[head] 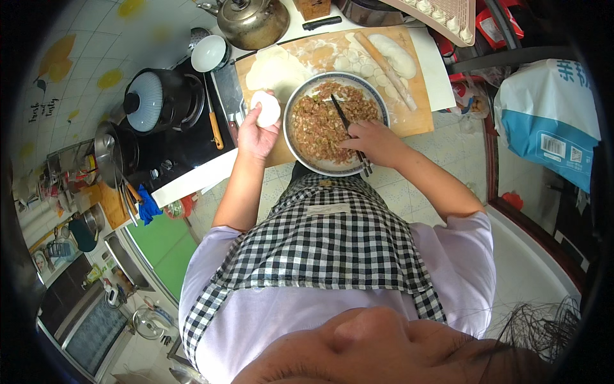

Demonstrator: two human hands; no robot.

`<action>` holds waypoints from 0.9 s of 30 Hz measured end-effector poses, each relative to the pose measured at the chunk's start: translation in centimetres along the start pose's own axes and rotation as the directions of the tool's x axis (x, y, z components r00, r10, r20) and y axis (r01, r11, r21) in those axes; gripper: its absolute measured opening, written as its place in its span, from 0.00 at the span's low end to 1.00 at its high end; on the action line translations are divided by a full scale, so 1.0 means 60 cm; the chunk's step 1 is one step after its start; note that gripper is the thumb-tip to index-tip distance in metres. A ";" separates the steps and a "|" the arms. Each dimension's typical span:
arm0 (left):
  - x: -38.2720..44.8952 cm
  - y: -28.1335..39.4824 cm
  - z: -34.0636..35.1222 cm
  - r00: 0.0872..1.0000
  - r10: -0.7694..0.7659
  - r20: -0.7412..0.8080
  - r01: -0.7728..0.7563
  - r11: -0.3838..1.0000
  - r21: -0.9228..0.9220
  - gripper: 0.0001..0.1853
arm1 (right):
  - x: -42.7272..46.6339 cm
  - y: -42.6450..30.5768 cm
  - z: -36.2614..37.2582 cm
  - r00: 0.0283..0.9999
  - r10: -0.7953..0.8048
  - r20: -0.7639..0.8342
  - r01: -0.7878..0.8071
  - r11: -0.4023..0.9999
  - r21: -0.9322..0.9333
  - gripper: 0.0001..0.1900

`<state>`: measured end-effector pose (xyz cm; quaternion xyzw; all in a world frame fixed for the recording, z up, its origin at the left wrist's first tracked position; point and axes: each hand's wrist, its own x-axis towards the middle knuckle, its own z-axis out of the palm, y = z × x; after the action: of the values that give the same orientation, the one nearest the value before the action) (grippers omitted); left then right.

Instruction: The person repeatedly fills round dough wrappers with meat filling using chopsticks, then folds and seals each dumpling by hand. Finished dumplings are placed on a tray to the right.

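My left hand (pixel 259 134) holds a round, flat dough wrapper (pixel 266 109) on its palm and fingers, left of a large bowl. Black chopsticks (pixel 341 113) are gripped in my right hand (pixel 376 144), their tips in the minced filling (pixel 316 125) with green bits. The bowl (pixel 288 126) stands at the near edge of a floured wooden board (pixel 424 117). Behind it lie a sheet of rolled dough (pixel 276 69), overlapping small dough rounds (pixel 357 65), a wooden rolling pin (pixel 386 72) and a thick lump of dough (pixel 393 55).
A metal kettle (pixel 252 24) and a white bowl (pixel 208 54) stand beyond the board. On the black hob (pixel 168 156) at left are a lidded pot (pixel 165 101) and an orange-handled utensil (pixel 216 129). Filled dough pieces sit on a pink tray (pixel 463 14) at upper right.
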<state>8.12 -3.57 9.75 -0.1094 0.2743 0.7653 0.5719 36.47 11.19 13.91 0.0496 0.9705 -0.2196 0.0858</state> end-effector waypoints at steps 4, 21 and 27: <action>-0.031 -0.048 -0.003 0.997 -0.039 -0.062 0.047 0.992 0.120 0.22 | 0.037 0.007 -0.003 0.995 -0.092 -0.048 0.091 0.995 -0.035 0.13; -0.039 -0.065 -0.018 0.985 0.021 -0.169 -0.005 0.996 0.091 0.18 | 0.038 0.031 -0.014 0.918 0.198 -0.344 0.033 0.824 0.565 0.04; -0.048 -0.077 -0.001 0.981 0.118 -0.157 -0.082 0.972 0.219 0.18 | 0.006 0.039 0.011 0.634 0.704 -0.319 -0.259 0.583 0.770 0.09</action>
<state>13.34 -5.05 9.70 -0.0983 0.4066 0.7478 0.5156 36.55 13.04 12.28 0.4216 0.7428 -0.4850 -0.1880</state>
